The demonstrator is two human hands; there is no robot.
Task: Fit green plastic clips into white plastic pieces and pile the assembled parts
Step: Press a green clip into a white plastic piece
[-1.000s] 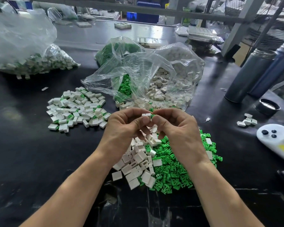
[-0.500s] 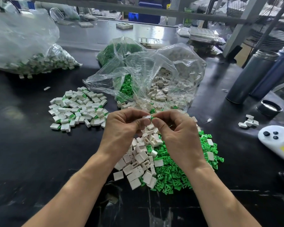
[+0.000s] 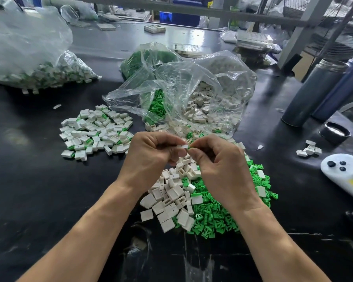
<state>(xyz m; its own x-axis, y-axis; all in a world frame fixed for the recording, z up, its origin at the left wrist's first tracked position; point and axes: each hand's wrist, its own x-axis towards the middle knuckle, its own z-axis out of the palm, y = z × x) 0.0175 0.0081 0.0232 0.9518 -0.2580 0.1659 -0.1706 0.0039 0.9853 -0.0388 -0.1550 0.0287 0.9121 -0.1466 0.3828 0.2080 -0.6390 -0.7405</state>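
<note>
Worktop [image 3: 29, 190] first, dark under my heaps of loose green clips [image 3: 222, 216], white pieces [image 3: 171, 198] and assembled parts [image 3: 96, 131]. Above them my left hand [image 3: 151, 157] pinches one white piece [image 3: 183, 147]; my right hand [image 3: 218, 169] pinches a green clip [image 3: 190, 147] at its mouth. Light, stiff, slippery plastic, I judge: best held by the flat sides. Against half a second ago, both grips sit unchanged.

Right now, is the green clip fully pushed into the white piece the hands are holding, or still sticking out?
Still sticking out: a bit of green clip shows beyond the white piece's right end. How deep it sits, I cannot tell.
</note>
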